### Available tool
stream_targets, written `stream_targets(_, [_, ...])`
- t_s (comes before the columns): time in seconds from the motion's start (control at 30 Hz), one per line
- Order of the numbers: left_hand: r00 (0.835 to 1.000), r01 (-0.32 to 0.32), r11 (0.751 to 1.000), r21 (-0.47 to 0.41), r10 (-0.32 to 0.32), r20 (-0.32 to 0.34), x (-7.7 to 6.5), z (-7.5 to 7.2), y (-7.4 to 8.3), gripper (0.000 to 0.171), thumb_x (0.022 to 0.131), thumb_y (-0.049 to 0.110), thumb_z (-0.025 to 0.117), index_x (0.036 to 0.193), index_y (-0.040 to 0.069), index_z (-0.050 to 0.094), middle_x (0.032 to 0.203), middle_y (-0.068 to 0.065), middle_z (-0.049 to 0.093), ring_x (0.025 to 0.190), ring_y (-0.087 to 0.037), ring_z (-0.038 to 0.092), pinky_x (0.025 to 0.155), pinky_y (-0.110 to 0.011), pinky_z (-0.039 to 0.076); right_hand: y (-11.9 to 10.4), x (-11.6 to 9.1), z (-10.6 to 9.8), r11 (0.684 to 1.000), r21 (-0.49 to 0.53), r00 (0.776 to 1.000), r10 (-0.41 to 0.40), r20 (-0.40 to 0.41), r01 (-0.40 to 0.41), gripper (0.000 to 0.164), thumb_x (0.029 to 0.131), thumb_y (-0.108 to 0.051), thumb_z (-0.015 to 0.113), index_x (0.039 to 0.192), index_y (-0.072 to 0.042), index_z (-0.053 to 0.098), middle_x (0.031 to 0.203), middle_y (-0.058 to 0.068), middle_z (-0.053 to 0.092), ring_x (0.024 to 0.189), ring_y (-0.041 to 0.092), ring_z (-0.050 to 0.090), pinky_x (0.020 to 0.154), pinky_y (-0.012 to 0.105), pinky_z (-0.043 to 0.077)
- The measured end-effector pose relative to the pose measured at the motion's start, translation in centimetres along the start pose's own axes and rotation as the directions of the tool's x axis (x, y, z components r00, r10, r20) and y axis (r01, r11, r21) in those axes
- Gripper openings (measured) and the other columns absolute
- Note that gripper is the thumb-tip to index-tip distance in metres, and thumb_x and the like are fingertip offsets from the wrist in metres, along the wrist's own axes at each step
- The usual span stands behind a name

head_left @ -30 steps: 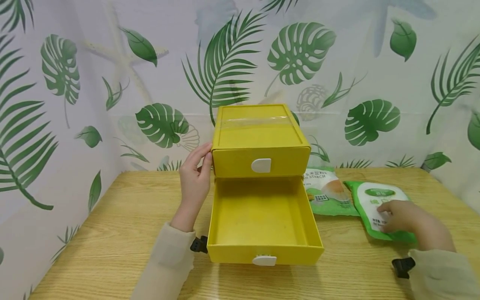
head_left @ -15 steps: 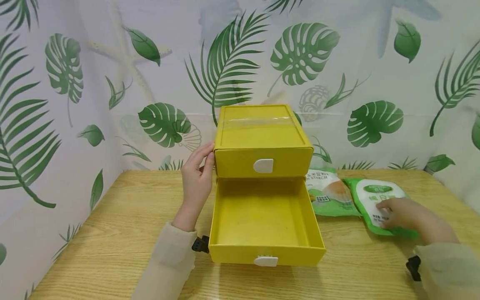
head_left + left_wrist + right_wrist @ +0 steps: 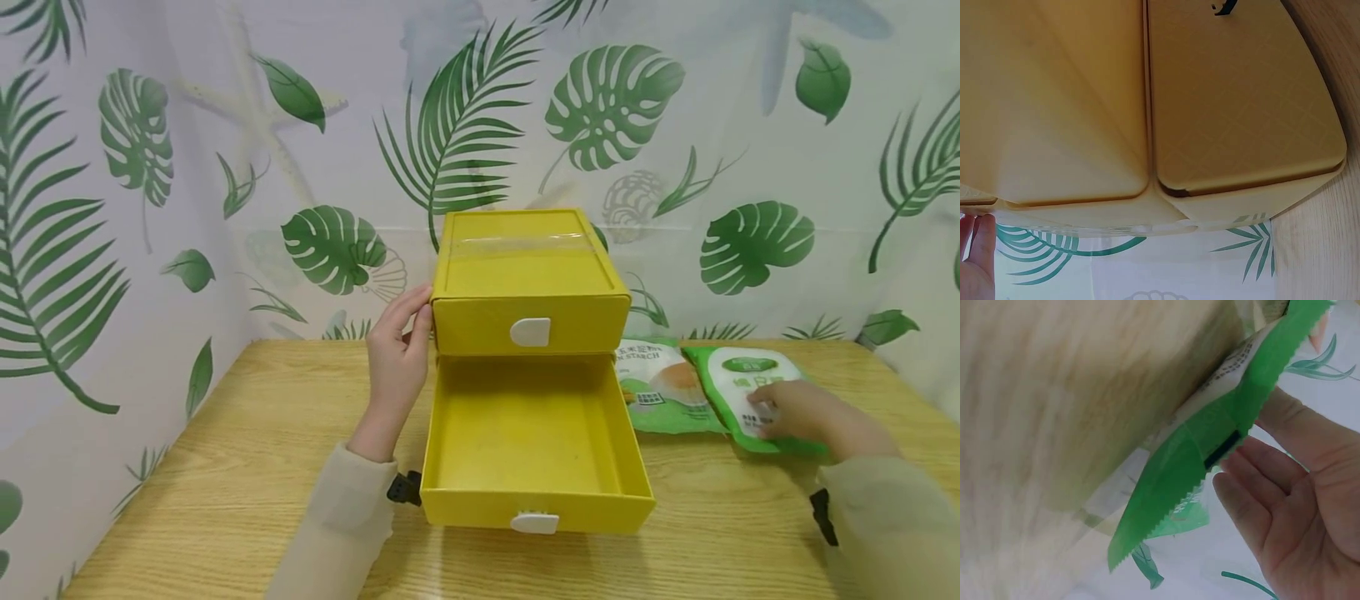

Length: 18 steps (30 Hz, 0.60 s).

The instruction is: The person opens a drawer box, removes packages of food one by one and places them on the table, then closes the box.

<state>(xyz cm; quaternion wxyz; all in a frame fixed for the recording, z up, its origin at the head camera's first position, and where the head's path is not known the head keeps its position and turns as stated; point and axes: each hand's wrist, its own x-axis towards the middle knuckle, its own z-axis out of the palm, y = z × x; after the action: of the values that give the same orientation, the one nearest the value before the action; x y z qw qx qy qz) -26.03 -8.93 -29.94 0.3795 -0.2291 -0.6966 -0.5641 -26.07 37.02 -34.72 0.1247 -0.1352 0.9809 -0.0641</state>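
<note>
A yellow two-drawer box (image 3: 532, 258) stands at the middle of the table, its upper drawer closed and its bare lower drawer (image 3: 532, 433) pulled out. My left hand (image 3: 397, 354) touches the upper left side of the box with its fingertips; in the left wrist view its fingers (image 3: 984, 250) lie at the box's edge. My right hand (image 3: 810, 412) holds a green and white sugar bag (image 3: 738, 387) at its right side. In the right wrist view the bag's green serrated edge (image 3: 1172, 481) tilts above the table. Part of its printing is hidden by the hand.
A corn starch bag (image 3: 667, 392) lies right of the box, partly behind it and beside the sugar bag. White pull tabs (image 3: 531, 332) mark the drawer fronts. A leaf-patterned cloth (image 3: 465, 100) hangs behind the wooden table (image 3: 247, 500).
My right hand has moved the sugar bag back and slightly left, closer to the corn starch bag. My left hand stays at the box's side, and the lower drawer is still out.
</note>
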Motion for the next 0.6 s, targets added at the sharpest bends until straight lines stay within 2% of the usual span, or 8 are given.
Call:
stream_targets(0.33, [1.000, -0.014, 1.000, -0.009, 0.014, -0.005, 0.0, 0.0, -0.1, 0.023, 0.089, 0.002, 0.051, 0.107, -0.007, 0.060, 0.110, -0.016, 0.058, 0.100, -0.022, 0.055, 0.065, -0.038, 0.053, 0.5, 1.3, -0.2, 0.999, -0.027, 1.000, -0.016, 0.003, 0.016, 0.050, 0.071, -0.018, 0.073, 0.106, 0.014, 0.055, 0.104, 0.034, 0.051, 0.096, 0.051, 0.045, 0.079, 0.057, 0.040])
stream_targets(0.6, [1.000, 0.003, 1.000, -0.012, -0.003, 0.001, 0.0, 0.0, -0.2, 0.023, 0.089, 0.002, 0.051, 0.108, -0.007, 0.060, 0.111, -0.017, 0.057, 0.101, -0.022, 0.055, 0.066, -0.034, 0.053, 0.6, 1.9, -0.3, 0.997, -0.068, 1.000, -0.026, 0.002, 0.026, 0.050, 0.072, -0.018, 0.072, 0.106, 0.014, 0.055, 0.103, 0.033, 0.052, 0.095, 0.051, 0.046, 0.079, 0.056, 0.040])
